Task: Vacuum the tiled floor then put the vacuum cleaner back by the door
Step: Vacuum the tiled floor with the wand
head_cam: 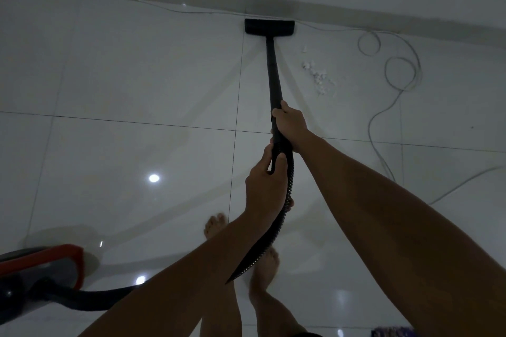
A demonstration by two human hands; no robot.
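Note:
The black floor head (269,27) of the vacuum lies flat on the pale tiled floor (137,85), close to the skirting at the far wall. A black wand (272,68) runs from it back to me. My right hand (290,124) grips the wand's upper end. Just below it, my left hand (264,186) holds the curved handle where the ribbed hose (269,238) begins. The hose drops between my arms and passes behind my left forearm toward the red and grey vacuum body (41,273) at the lower left.
White crumbs (319,75) are scattered on a tile right of the wand. A thin pale cable (394,68) loops along the skirting and trails across the right-hand tiles. My bare feet (262,268) stand below the hands. A dark object (391,332) shows at the bottom edge.

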